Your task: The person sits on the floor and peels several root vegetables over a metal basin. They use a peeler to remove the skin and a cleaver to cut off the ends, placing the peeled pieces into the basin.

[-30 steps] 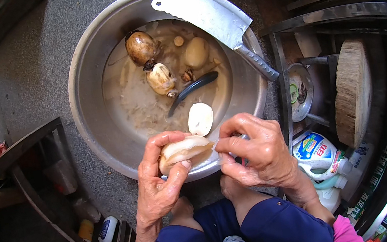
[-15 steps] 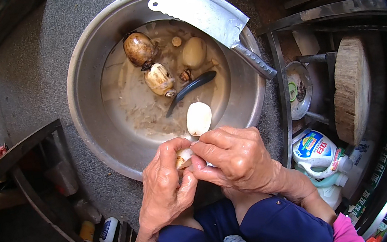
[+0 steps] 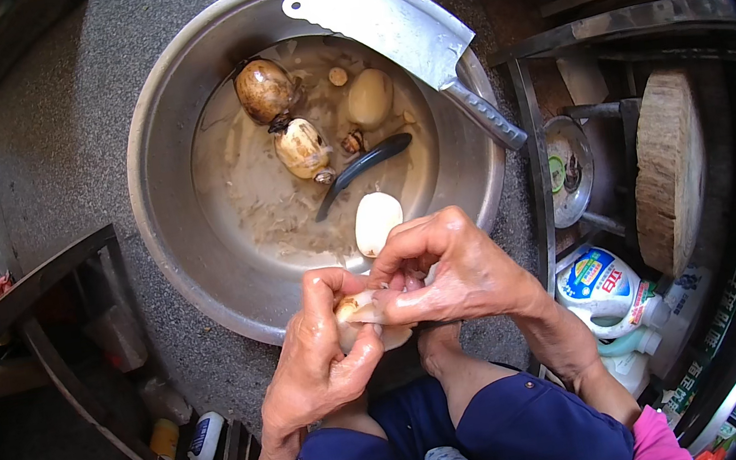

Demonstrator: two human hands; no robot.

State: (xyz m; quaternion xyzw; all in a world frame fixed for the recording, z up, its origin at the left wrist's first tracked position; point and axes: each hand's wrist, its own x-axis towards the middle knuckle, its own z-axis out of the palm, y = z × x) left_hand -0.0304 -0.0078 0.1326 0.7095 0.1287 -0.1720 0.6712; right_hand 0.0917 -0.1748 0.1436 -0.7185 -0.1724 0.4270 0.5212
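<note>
Over the near rim of a wide metal basin point(image 3: 191, 290), my left hand point(image 3: 320, 351) holds a pale lotus root point(image 3: 356, 312) with a brownish patch. My right hand point(image 3: 450, 270) pinches at its right side, thumb and forefinger close together; the fingertips partly hide what is between them. Just beyond my fingers is a white peeled lotus root piece point(image 3: 378, 221). Cloudy water in the basin holds a brown lotus root point(image 3: 264, 90), a partly peeled one point(image 3: 303, 150) joined to it, a yellowish piece point(image 3: 369, 98) and a black curved handle-like thing point(image 3: 362, 174).
A cleaver point(image 3: 383, 13) lies across the basin's far right rim, its handle pointing right. To the right, a metal-framed rack holds a round wooden block point(image 3: 668, 171), a metal dish point(image 3: 568, 167) and detergent bottles point(image 3: 600, 286). A dark shelf frame point(image 3: 79, 397) stands at left.
My right hand has lifted and turned at the lotus root, its fingers more bent. More of the root shows below the fingers. My left hand has stayed nearly in place.
</note>
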